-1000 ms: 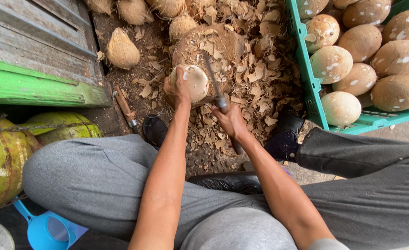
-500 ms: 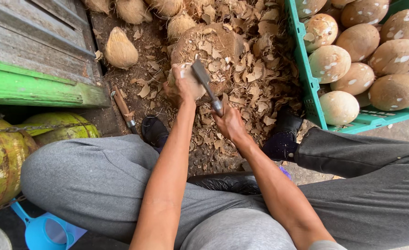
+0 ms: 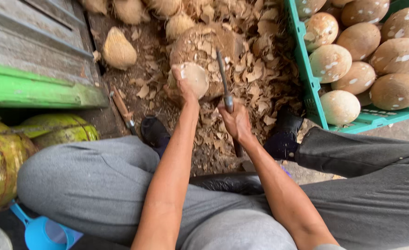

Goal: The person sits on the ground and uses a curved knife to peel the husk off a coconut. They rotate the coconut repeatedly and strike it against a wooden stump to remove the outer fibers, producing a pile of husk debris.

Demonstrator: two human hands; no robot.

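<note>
My left hand point(image 3: 182, 79) grips a pale, partly peeled coconut point(image 3: 196, 79) and presses it against a round wooden chopping block point(image 3: 204, 44) covered in husk chips. Just right of the coconut, my right hand point(image 3: 234, 121) holds a cleaver point(image 3: 224, 83) by its handle. The thin blade is seen edge-on, pointing away from me and raised beside the coconut. Both forearms reach forward between my knees in grey trousers.
A green plastic crate point(image 3: 313, 88) at the right holds several peeled coconuts point(image 3: 341, 106). Unpeeled husked coconuts point(image 3: 118, 48) lie at the top left. A small knife point(image 3: 123, 111) rests on the ground. Green coconuts point(image 3: 3, 157) and a blue scoop point(image 3: 40, 231) are at the left.
The cleaver came down onto the coconut half a second ago and is now lifted back, edge-on, to the coconut's right. The left hand has kept its hold on the coconut.
</note>
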